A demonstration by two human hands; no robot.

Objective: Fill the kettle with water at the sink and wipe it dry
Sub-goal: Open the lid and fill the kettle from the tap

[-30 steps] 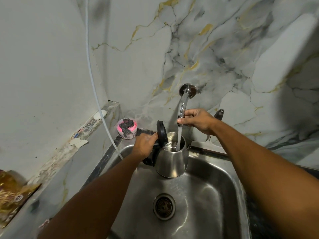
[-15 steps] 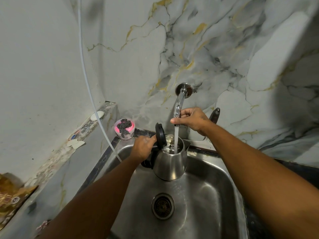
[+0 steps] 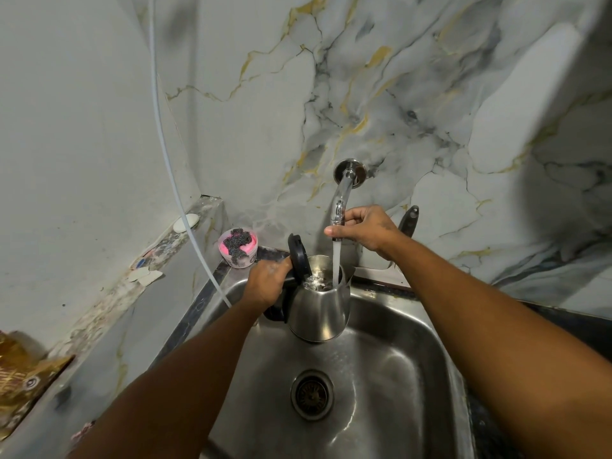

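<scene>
Far left, a gold packet lies on the ledge; a white hose drops past a soap bar toward the sink. A pink tub of steel wool sits at the sink's 11 o'clock corner. The left hand is wrapped tight around the kettle handle, kettle at the hand's 3 o'clock, upright above the basin, lid flipped up. Water streams into its open mouth. The drain is at the kettle's 6 o'clock. The tap juts from the marble wall; the right hand is closed around its tip, at the kettle's 1 o'clock. A dark handle shows just behind that hand.
</scene>
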